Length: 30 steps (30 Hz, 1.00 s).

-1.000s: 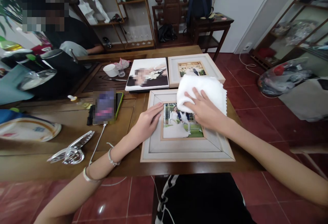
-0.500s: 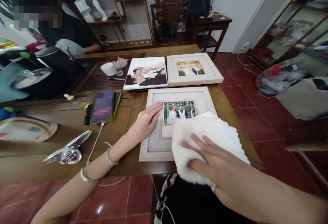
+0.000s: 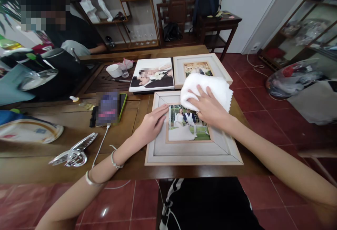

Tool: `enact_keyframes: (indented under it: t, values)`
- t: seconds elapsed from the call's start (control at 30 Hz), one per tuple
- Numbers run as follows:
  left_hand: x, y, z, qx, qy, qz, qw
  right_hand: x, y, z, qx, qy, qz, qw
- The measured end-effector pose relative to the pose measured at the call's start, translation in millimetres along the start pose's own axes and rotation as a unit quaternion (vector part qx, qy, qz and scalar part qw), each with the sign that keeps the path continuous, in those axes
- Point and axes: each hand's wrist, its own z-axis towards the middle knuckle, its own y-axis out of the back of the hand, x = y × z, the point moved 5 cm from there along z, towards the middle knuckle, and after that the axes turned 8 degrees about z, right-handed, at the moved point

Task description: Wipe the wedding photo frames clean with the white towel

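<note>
A picture frame [image 3: 195, 158] with a pale wooden rim and a photo of a couple inside lies flat near the table's front edge. My left hand [image 3: 152, 123] rests on its left side, fingers stretched out towards the photo's upper left corner. A fluffy white cloth [image 3: 210, 84] covers the frame's upper right corner and overlaps the lower edge of a second picture frame [image 3: 223, 72] behind. Gripping this cloth from above, my right hand [image 3: 207, 105] presses it down with the fingers spread over it.
Left of the second frame is a photo panel [image 3: 154, 70]. On the table's left lie a phone [image 3: 106, 112] on a white cable, a shiny metal piece [image 3: 75, 151] and a small dropper bottle [image 3: 84, 103]. A person in dark clothes [image 3: 76, 30] sits across the table.
My right hand has moved the cloth away from me, from the frame's lower right to its upper right corner, uncovering more of the photo. My left hand has stayed on the frame.
</note>
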Motion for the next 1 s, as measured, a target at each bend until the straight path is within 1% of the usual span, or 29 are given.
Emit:
enact_keyframes:
  t: [0.07, 0.13, 0.23, 0.3, 0.33, 0.43, 0.5, 0.57, 0.67, 0.77, 0.83, 0.9, 0.93, 1.0]
  values:
    - [0.2, -0.2, 0.0, 0.002, 0.003, -0.002, 1.0, 9.7, -2.4, -4.1, 0.021, 0.031, 0.005, 0.999]
    - [0.1, -0.2, 0.0, 0.001, 0.004, -0.002, 1.0, 24.4, -2.1, -17.7, 0.044, 0.066, 0.026, 0.997]
    - [0.0, -0.1, 0.0, 0.0, 0.008, 0.003, 1.0, 48.1, 5.4, -50.8, 0.104, 0.103, 0.081, 0.986]
    - [-0.4, -0.1, 0.0, -0.001, 0.008, 0.008, 1.0, 62.7, 14.8, -77.3, 0.15, 0.116, 0.123, 0.974]
    - [-0.6, -0.1, 0.1, -0.001, 0.007, 0.009, 1.0, 69.2, 20.8, -90.2, 0.161, 0.122, 0.138, 0.97]
    - [-0.8, 0.2, 0.1, -0.003, 0.007, 0.01, 1.0, 82.5, 37.2, -120.0, 0.16, 0.131, 0.159, 0.965]
    - [-0.8, 0.3, 0.1, -0.004, 0.008, 0.009, 1.0, 85.8, 40.4, -128.5, 0.16, 0.131, 0.171, 0.963]
    - [-0.8, 0.5, 0.1, -0.004, 0.006, 0.008, 1.0, 83.3, 35.8, -126.1, 0.159, 0.12, 0.187, 0.962]
    - [-0.6, 0.2, 0.1, -0.002, 0.003, 0.011, 1.0, 69.2, 19.4, -107.2, 0.136, 0.089, 0.182, 0.97]
    - [0.2, -0.4, -0.2, -0.002, 0.0, 0.009, 1.0, 47.4, 7.2, -79.6, 0.065, 0.058, 0.132, 0.987]
    - [0.6, -0.8, -0.5, -0.004, -0.003, 0.004, 1.0, 32.7, 5.9, -60.0, 0.009, 0.039, 0.095, 0.995]
    - [0.7, -1.1, -0.5, -0.006, -0.005, 0.001, 1.0, 20.2, 7.3, -41.1, -0.029, 0.014, 0.063, 0.997]
    - [0.7, -1.2, -0.4, -0.006, -0.006, -0.001, 1.0, 15.7, 7.6, -32.6, -0.034, 0.001, 0.05, 0.998]
    - [0.4, -1.2, 0.1, -0.006, -0.006, -0.003, 1.0, 12.3, 5.9, -20.3, -0.021, -0.013, 0.027, 0.999]
